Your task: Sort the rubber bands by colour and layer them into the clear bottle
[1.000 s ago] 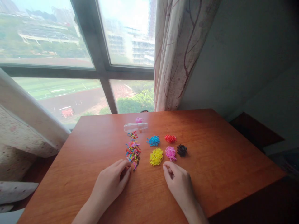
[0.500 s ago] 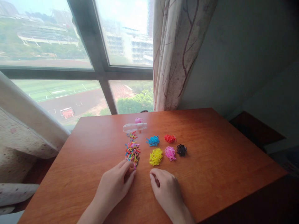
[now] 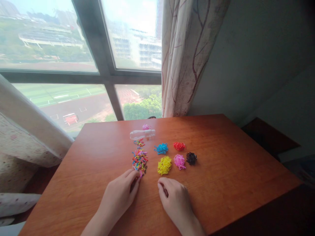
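Gotta be light, stretchy bands (image 3: 140, 159), so pinch one end, seeing right hand (image 3: 176, 194) pinched together, can't tell on left hand (image 3: 120, 191).

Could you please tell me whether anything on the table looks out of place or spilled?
The mixed pile looks untidy: some bands lie apart from it, near the clear container, whereas the yellow pile is compact. The container lies on its side, as if toppled. I see no damage.
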`<action>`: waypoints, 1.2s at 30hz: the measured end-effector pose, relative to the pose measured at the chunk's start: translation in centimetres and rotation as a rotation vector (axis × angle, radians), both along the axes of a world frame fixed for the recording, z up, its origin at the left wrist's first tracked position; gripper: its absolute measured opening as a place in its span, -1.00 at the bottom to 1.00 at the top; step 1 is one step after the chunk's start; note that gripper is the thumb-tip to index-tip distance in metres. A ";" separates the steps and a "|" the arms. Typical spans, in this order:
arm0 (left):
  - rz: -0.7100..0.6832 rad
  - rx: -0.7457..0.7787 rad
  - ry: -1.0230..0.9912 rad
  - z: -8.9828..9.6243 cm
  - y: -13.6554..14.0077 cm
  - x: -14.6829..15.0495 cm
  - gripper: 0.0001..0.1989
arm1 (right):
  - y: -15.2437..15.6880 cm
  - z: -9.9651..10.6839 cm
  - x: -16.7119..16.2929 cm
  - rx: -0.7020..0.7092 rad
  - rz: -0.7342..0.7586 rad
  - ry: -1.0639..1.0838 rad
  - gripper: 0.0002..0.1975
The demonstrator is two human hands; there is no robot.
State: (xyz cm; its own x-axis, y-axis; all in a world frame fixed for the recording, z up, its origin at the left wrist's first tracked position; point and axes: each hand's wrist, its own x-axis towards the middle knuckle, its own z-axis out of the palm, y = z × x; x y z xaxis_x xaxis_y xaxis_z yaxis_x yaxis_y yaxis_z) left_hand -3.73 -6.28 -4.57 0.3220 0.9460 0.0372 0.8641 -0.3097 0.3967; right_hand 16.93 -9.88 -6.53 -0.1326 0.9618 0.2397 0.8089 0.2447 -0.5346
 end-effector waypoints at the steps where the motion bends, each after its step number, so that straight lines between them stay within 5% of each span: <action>1: -0.001 0.002 -0.011 -0.1 0.0 -0.1 -0.76 | 0.0 0.0 0.0 0.001 0.002 0.001 -0.81; 15: 0.024 -0.006 -0.321 0.2 0.4 -0.8 -0.78 | 0.6 0.3 -0.9 -0.013 0.037 -0.001 -0.83; 36: -0.151 -0.130 -0.320 -0.1 0.1 -0.5 -0.81 | 1.0 0.9 -2.3 -0.038 0.101 0.111 -0.87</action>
